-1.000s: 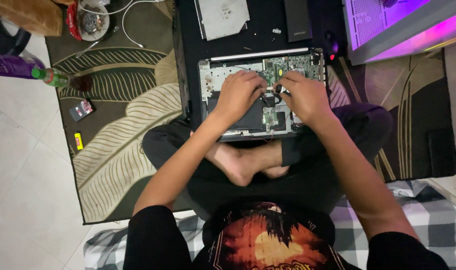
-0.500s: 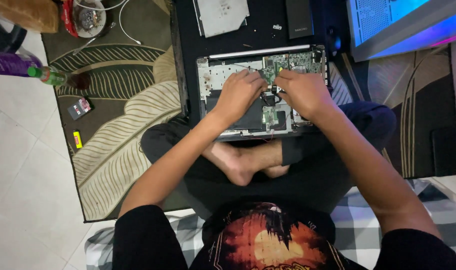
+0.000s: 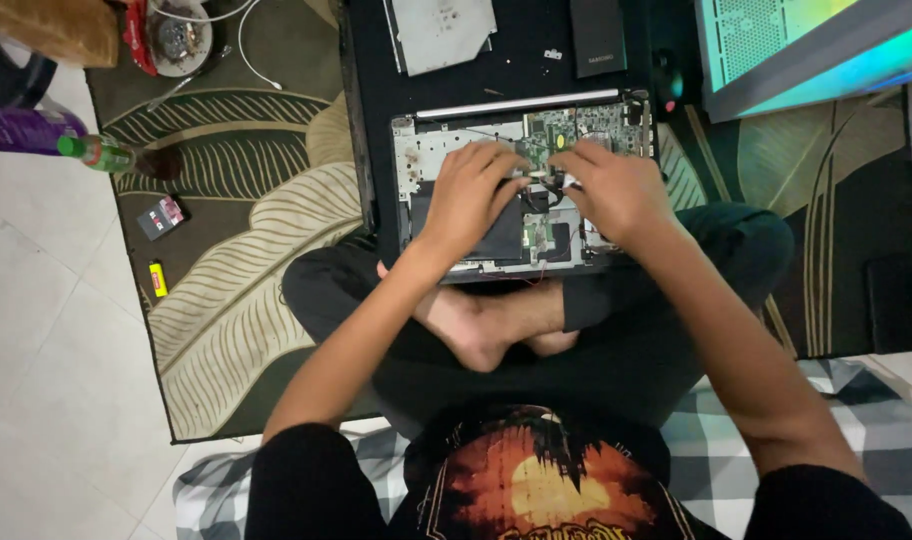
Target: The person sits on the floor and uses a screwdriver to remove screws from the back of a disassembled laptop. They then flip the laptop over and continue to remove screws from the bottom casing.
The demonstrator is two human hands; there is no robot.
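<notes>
Both hands, the left hand (image 3: 476, 190) and right hand (image 3: 608, 185), pinch at small connectors inside the opened grey laptop chassis (image 3: 521, 180) on the black mat's (image 3: 366, 120) near edge; loosening them seemingly needs gentle pulls.

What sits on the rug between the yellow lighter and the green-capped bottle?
In the head view, a small dark box lies between the yellow lighter and the bottle; the rest is bare rug.

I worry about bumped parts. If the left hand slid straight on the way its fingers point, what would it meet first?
Probably the right hand: the left hand points up-right across the opened laptop, toward its fingertips.
</notes>
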